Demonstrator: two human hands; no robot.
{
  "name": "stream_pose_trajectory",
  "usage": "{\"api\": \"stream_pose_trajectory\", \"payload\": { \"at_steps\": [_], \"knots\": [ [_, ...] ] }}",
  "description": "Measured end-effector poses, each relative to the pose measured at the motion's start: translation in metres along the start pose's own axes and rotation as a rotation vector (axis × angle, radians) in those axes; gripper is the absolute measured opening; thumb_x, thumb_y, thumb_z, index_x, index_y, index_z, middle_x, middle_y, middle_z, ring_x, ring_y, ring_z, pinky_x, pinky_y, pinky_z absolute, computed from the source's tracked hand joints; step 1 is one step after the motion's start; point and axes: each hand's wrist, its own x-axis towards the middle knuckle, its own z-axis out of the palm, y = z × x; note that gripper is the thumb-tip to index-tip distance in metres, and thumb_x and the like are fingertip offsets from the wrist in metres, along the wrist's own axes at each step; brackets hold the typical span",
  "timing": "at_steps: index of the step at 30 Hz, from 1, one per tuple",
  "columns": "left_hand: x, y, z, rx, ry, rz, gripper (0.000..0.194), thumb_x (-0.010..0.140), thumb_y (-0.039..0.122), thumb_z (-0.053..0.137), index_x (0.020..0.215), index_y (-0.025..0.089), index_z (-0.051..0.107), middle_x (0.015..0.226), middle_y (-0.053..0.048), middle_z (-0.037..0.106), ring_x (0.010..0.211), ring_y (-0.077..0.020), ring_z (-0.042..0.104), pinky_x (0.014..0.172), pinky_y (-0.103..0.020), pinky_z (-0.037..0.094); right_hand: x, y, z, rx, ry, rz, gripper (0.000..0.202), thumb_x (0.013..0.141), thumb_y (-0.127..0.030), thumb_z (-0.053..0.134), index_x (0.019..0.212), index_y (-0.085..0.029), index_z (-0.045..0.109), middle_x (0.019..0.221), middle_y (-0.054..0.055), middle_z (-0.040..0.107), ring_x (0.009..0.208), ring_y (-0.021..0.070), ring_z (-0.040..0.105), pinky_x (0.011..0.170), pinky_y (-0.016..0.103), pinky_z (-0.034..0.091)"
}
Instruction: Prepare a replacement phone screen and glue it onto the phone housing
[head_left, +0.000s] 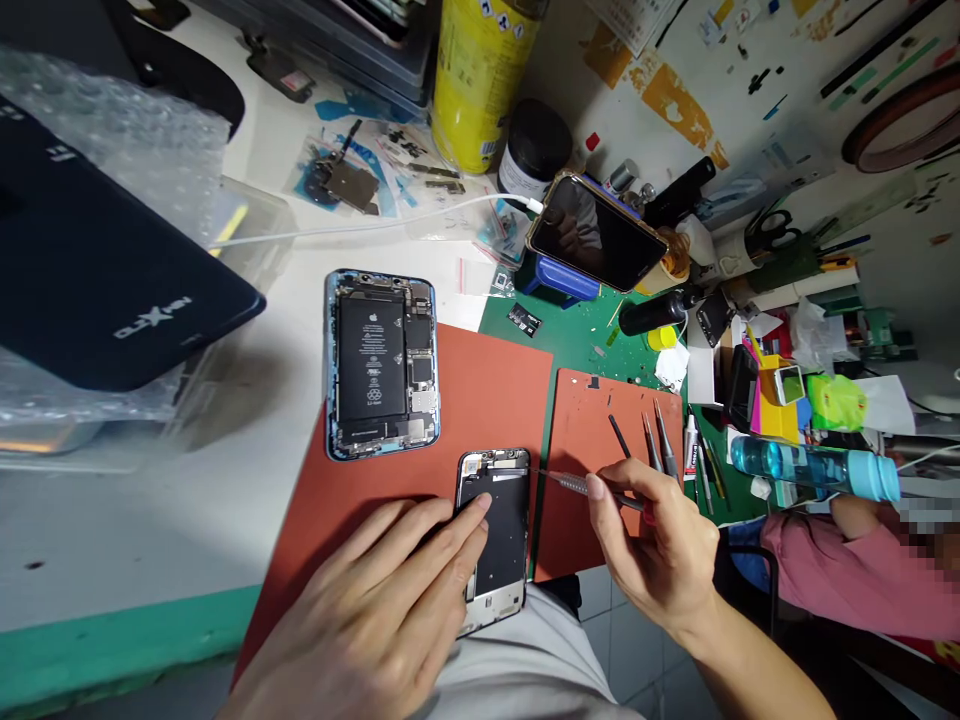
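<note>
At six o'clock on the tabletop's red mat (487, 380), the left hand (397, 590) lies flat on a phone screen assembly (499, 540); the right hand (660, 540) grips a thin screwdriver (574, 483). Tiled floor (622, 630) shows below, toward five o'clock.

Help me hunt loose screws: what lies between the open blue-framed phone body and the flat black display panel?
Between them, the head view shows only bare red mat.

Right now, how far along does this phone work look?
Apparently done: the phone housing is open, battery exposed, with a screen panel lying apart. In hand: the left hand rests on the panel; the right hand holds a thin tool near its upper edge. Left: housing and panel are unjoined; other remaining steps aren't clear.
</note>
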Motion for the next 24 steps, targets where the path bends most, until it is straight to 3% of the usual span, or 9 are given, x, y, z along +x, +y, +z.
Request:
{"api": "stream_pose_trajectory", "payload": {
  "at_steps": [12,18,21,24],
  "knots": [
    [0.003,-0.001,0.000,-0.015,-0.038,0.005,0.031,0.102,0.007,0.056,0.124,0.002,0.077,0.135,-0.017,0.079,0.113,-0.0372,0.064,0.096,-0.055,0.047,0.001,0.001,-0.001,0.105,-0.062,-0.062,0.023,0.103,-0.004,0.061,0.121,-0.017,0.058,0.080,0.002,0.068,0.062,0.0132,0.060,0.054,0.026,0.052],
    [0.004,-0.002,0.000,-0.027,-0.033,0.008,0.031,0.102,0.005,0.055,0.123,0.000,0.077,0.134,-0.018,0.079,0.110,-0.0366,0.063,0.094,-0.054,0.048,0.005,0.002,-0.012,0.258,-0.259,-0.098,0.035,0.098,-0.001,0.057,0.131,-0.013,0.056,0.100,0.012,0.072,0.091,0.0234,0.071,0.075,0.037,0.062],
    [0.003,-0.002,0.000,-0.015,-0.044,0.017,0.031,0.102,0.007,0.056,0.125,-0.001,0.076,0.136,-0.020,0.077,0.112,-0.0379,0.062,0.095,-0.056,0.047,0.009,0.002,-0.014,0.227,-0.303,-0.114,0.030,0.099,-0.002,0.056,0.127,-0.013,0.058,0.095,0.010,0.071,0.084,0.0213,0.067,0.071,0.035,0.059],
    [0.001,-0.001,0.001,-0.015,-0.037,0.017,0.031,0.103,0.007,0.057,0.126,-0.002,0.075,0.137,-0.022,0.076,0.113,-0.0391,0.063,0.096,-0.057,0.047,0.012,0.003,-0.011,0.147,-0.256,-0.152,0.021,0.102,-0.003,0.062,0.119,-0.015,0.060,0.079,0.002,0.064,0.065,0.0154,0.054,0.058,0.031,0.048]
  ]
}}
